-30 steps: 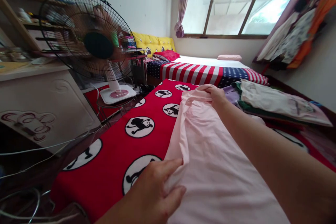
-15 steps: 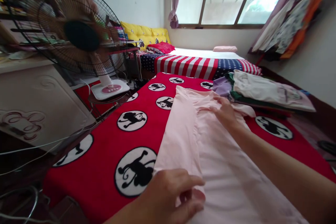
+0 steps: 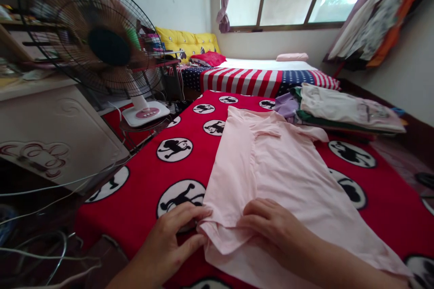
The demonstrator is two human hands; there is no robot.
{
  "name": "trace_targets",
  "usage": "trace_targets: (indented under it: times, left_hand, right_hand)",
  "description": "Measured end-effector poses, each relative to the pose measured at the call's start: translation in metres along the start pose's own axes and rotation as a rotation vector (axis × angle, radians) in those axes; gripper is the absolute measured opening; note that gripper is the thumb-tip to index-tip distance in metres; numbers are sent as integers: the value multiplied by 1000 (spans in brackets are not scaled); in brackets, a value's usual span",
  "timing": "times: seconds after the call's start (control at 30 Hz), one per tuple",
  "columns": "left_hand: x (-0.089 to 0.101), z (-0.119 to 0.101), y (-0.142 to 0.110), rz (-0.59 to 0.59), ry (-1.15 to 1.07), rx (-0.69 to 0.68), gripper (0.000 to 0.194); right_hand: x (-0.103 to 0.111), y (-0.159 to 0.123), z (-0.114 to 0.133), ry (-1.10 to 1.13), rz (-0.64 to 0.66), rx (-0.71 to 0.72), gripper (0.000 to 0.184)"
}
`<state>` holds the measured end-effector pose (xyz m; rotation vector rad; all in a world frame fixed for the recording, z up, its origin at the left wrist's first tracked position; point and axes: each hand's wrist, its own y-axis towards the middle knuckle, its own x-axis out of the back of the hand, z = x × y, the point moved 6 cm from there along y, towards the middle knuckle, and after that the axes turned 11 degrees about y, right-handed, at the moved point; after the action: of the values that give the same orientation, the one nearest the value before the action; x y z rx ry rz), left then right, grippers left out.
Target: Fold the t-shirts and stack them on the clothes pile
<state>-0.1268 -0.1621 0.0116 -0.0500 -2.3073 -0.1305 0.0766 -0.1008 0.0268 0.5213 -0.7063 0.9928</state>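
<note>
A pale pink shirt (image 3: 281, 171) lies spread on a red blanket (image 3: 149, 180) printed with black monkeys in white circles. Its left side is folded inward. My left hand (image 3: 169, 239) rests at the shirt's near left corner, fingers pinching the folded edge. Close beside it, my right hand (image 3: 271, 230) lies on the near part of the shirt, its fingers curled over the cloth at the fold.
A stack of folded clothes (image 3: 342, 110) sits on the blanket at the far right. A running fan (image 3: 98, 45) stands at the left on a small stand, with cables (image 3: 40, 244) on the floor. A flag-patterned bed (image 3: 257, 79) lies behind, under the window.
My right hand has come back from the shirt's far collar to the near edge. The shirt's left side now lies folded flat, and both hands meet at the near corner.
</note>
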Motion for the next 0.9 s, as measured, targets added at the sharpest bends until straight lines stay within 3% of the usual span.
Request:
trace_targets:
  times: [0.23, 0.47, 0.63, 0.7, 0.8, 0.9]
  left_hand:
    - [-5, -4, 12, -17, 63, 55, 8]
    - [3, -18, -4, 45, 159, 28, 11]
    - [12, -19, 0, 264, 257, 50, 11]
    - [23, -35, 14, 252, 258, 15, 10]
    - [36, -73, 50, 129, 184, -122, 14]
    - [25, -98, 106, 21, 134, -306, 16]
  right_hand:
    - [3, 4, -7, -69, -99, -119, 19]
    - [15, 0, 2, -97, -240, -71, 15]
    - [5, -1, -2, -25, -55, -119, 10]
    - [3, 0, -6, 6, -10, -148, 5]
    - [8, 5, -10, 97, 10, -202, 4]
    - [17, 11, -16, 206, 11, -270, 10]
